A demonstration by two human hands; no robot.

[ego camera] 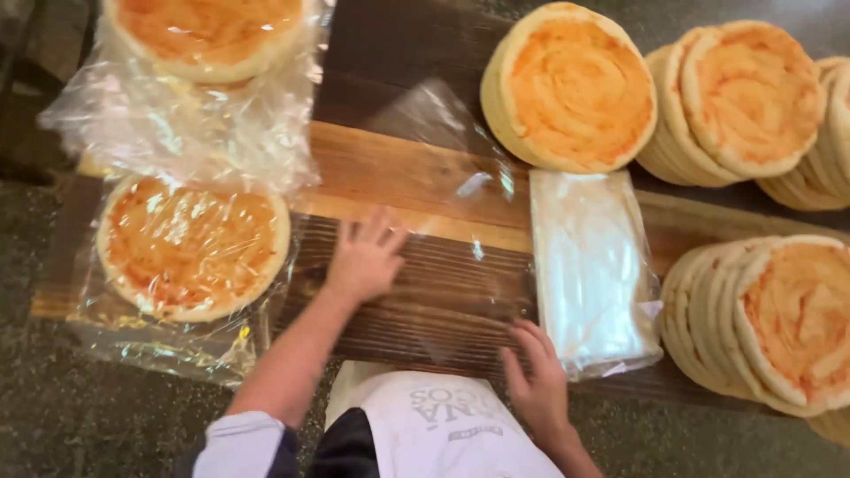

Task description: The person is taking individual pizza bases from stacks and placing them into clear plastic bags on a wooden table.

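both hands flat, fingers spread, pressing clear film sheet (434, 265) onto bench (398, 168): left hand (365, 257), right hand (536, 381). film looking thin, limp, clingy; pinching at edges prob. best.

Clear plastic sheet (443, 265) flat on board

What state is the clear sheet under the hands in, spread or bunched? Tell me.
Spread: the clear plastic sheet lies flat on the wooden board, left hand and right hand pressing it.

Left hand (365, 257) flat, right hand (534, 381) fingers spread
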